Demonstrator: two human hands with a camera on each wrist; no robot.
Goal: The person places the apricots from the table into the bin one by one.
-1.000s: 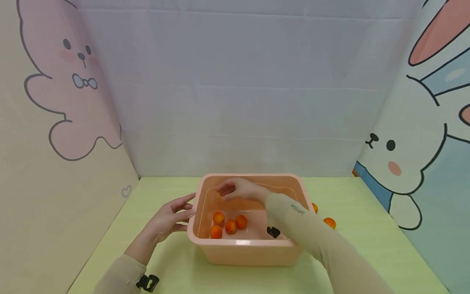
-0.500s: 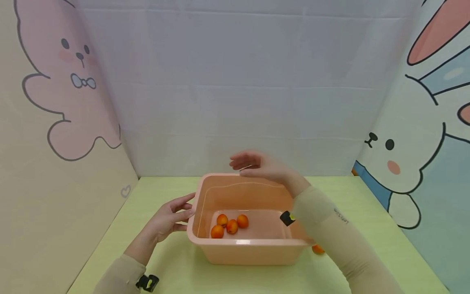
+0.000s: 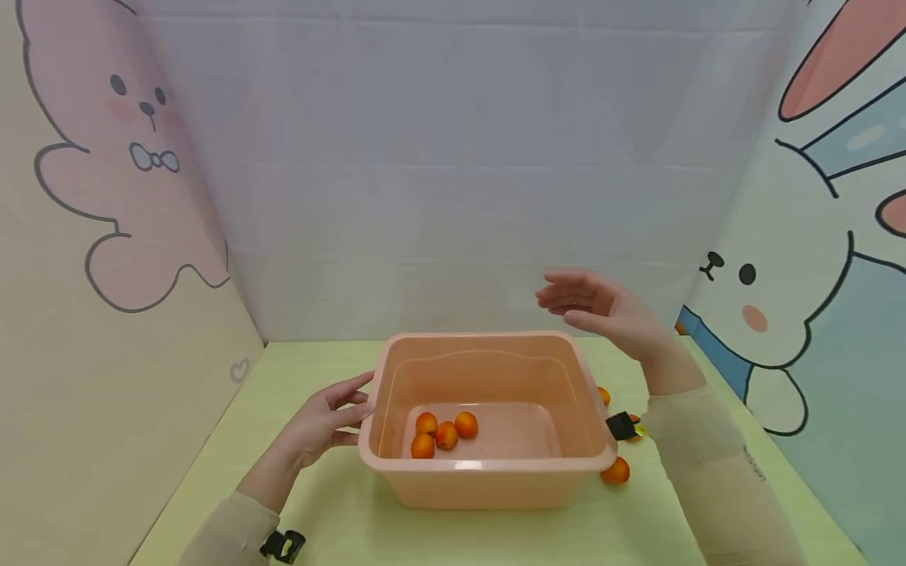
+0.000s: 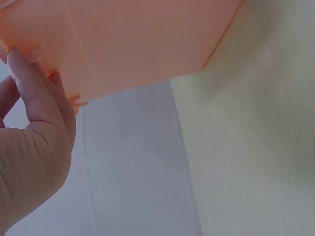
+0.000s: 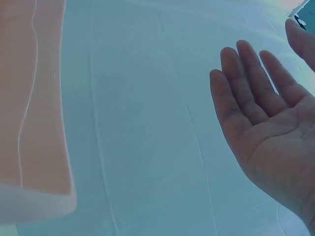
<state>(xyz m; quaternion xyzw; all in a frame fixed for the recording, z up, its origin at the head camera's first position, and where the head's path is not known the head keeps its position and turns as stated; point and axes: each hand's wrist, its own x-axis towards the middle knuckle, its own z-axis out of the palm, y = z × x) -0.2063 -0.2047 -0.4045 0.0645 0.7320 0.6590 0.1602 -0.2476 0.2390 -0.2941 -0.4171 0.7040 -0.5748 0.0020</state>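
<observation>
A peach-coloured plastic basin (image 3: 488, 487) stands on the table in the head view, and several small round orange fruits (image 3: 446, 435) lie in its left half. My left hand (image 3: 322, 420) touches the basin's left side just under the rim, its fingers fairly straight. In the left wrist view, the fingertips of that left hand (image 4: 42, 118) rest against the outer wall. Beyond the basin's right back corner, my right hand (image 3: 602, 310) is raised in the air, holding nothing. The right wrist view shows the right hand (image 5: 268, 113) with its palm visible and fingers extended.
Right of the basin more orange fruits (image 3: 616, 472) lie on the pale green table (image 3: 325, 511), one partly behind the wrist camera (image 3: 622, 426). A white cloth wall (image 3: 453, 173) closes the back, and printed cartoon panels (image 3: 778, 314) stand at both sides.
My right hand has risen out of the basin and moved right, past its rim. The left hand stays at the basin's side. The fruits in the basin have shifted slightly.
</observation>
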